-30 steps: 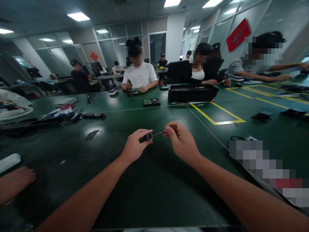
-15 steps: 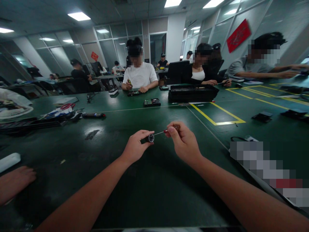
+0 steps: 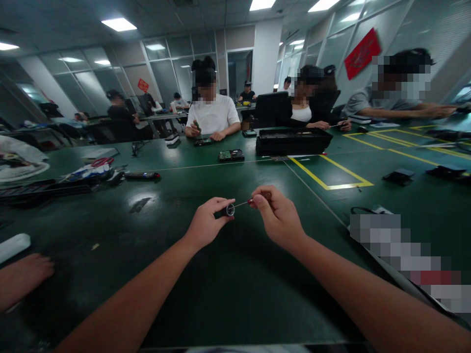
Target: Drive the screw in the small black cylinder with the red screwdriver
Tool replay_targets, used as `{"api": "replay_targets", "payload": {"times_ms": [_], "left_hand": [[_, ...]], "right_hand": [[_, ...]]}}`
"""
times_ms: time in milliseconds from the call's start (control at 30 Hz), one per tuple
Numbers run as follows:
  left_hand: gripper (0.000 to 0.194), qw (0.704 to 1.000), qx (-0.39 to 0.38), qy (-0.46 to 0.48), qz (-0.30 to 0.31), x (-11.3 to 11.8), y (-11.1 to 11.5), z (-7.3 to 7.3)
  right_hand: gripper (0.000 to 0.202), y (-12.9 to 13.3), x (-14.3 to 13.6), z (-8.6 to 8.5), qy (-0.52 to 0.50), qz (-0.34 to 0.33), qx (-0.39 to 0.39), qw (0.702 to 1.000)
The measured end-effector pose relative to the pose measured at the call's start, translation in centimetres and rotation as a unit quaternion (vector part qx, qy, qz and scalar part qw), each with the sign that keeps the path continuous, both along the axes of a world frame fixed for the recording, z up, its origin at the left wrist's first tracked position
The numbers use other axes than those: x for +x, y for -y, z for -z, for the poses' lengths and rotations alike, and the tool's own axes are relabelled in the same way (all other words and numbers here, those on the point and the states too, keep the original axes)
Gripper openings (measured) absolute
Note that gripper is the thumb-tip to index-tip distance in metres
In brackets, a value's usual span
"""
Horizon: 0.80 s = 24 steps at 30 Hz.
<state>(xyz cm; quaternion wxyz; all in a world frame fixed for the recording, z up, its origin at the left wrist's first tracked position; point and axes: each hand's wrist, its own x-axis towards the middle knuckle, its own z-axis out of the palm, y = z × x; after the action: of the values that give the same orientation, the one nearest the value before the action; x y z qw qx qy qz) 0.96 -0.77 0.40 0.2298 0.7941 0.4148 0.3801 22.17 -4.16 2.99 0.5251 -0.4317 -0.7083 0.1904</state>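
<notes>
My left hand (image 3: 206, 223) is closed around a short black cylinder (image 3: 229, 210) whose open round end, with a pale rim, faces right. In my right hand (image 3: 281, 218) is a screwdriver (image 3: 250, 201) with a reddish-brown handle, pinched between thumb and fingers. Its thin metal shaft points left, and the tip reaches the cylinder's open end; how deep it sits I cannot tell. Both hands are held above the green table (image 3: 235, 304).
A black box (image 3: 294, 142) and a circuit-board device (image 3: 231, 155) stand farther back. Tools and cables (image 3: 99, 169) lie left, beside a black pen-like tool (image 3: 143, 176). Another person's hand (image 3: 27, 279) rests at the left edge. A bag (image 3: 401, 255) lies right; co-workers sit opposite.
My right hand and the screwdriver have turned very slightly, with the handle a little farther left. The left hand and the black cylinder stay nearly still.
</notes>
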Motion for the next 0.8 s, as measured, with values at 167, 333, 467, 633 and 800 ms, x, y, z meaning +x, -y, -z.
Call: {"api": "replay_targets", "payload": {"times_ms": [167, 333, 467, 633, 800], "left_hand": [[0.047, 1.0, 0.001, -0.01, -0.002, 0.02, 0.04, -0.1], [0.048, 1.0, -0.004, -0.013, -0.004, 0.0, 0.11, -0.29], [0.048, 1.0, 0.0, -0.012, -0.002, -0.04, 0.13, -0.21], [0.047, 1.0, 0.002, -0.009, -0.001, 0.06, 0.04, -0.12], [0.047, 1.0, 0.008, -0.001, -0.006, 0.1, -0.1, 0.03]], "right_hand": [[0.019, -0.01, -0.05, 0.13, 0.017, 0.002, 0.004, 1.0], [0.018, 0.05, 0.03, -0.04, 0.017, 0.005, 0.01, 1.0], [0.016, 0.02, 0.07, -0.12, 0.031, 0.009, 0.012, 0.999], [0.017, -0.25, 0.03, 0.14, 0.042, 0.023, 0.014, 0.999], [0.018, -0.43, -0.04, 0.31, 0.003, 0.009, -0.006, 1.0]]}}
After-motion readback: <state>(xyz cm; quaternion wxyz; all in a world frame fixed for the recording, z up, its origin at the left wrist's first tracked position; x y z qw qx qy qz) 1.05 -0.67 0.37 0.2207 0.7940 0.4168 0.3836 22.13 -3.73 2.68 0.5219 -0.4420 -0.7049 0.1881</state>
